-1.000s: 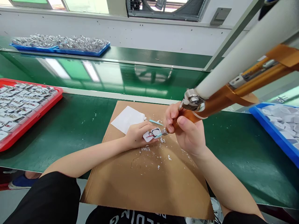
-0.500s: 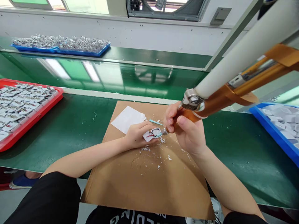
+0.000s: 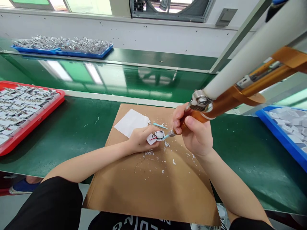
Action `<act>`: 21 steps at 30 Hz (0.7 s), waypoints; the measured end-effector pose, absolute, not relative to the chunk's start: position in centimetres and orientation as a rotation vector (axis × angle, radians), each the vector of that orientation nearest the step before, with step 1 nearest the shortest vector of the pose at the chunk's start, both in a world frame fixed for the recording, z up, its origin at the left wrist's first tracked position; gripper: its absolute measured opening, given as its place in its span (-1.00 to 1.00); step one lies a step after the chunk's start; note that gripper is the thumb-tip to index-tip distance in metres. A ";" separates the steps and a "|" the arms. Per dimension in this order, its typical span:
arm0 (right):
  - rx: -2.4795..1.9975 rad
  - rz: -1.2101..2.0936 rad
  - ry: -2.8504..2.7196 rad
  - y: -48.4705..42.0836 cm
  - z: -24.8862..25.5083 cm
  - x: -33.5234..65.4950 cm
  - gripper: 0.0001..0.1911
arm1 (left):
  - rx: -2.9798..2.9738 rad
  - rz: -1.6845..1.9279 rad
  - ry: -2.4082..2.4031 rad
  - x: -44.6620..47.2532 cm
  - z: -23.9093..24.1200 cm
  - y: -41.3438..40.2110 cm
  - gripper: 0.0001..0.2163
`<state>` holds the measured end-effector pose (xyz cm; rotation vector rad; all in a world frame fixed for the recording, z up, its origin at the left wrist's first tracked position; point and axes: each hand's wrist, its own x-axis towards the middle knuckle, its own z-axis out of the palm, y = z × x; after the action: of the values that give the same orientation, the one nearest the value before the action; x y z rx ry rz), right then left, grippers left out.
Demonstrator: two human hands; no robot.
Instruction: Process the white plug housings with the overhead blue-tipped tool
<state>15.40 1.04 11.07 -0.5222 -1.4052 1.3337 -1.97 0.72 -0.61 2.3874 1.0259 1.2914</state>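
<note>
My left hand (image 3: pixel 141 139) holds a small white plastic casing (image 3: pixel 151 139), opened in two halves, with red and black wires inside. My right hand (image 3: pixel 198 131) is wrapped round the lower end of an orange and white glue gun (image 3: pixel 223 103), with fingers at its metal lever. The gun slants down from the upper right. Its pale blue nozzle (image 3: pixel 166 136) reaches the right rim of the casing; whether they touch, I cannot tell. Under both hands lies a brown cardboard sheet (image 3: pixel 148 185). A white paper (image 3: pixel 130 124) and a loose pale blue nozzle (image 3: pixel 160 125) rest beyond the casing.
A red tray (image 3: pixel 57 99) of white parts stands on the green bench (image 3: pixel 86 121) at left. On the right is a blue tray (image 3: pixel 275 131) of white pieces. Blue trays (image 3: pixel 83 55) of metal parts sit on the back shelf. White scraps (image 3: pixel 174 162) litter the cardboard.
My right hand and the gun have shifted slightly right, drawing the nozzle from inside the casing to its right rim. My left hand has barely moved.
</note>
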 end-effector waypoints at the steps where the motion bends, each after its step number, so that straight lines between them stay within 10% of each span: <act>1: -0.517 1.335 -1.413 1.1 11.1 15.4 -0.81 | 2.392 1.291 1.021 -2.0 -0.6 0.7 -0.73; 21: -0.475 1.322 -1.446 1.0 11.1 15.1 -0.78 | 2.423 1.392 0.935 -2.1 -0.8 1.0 -0.73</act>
<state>15.11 0.99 11.12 -0.4755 -1.4463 1.3217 -2.11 0.99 -0.85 2.4235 0.9346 1.3924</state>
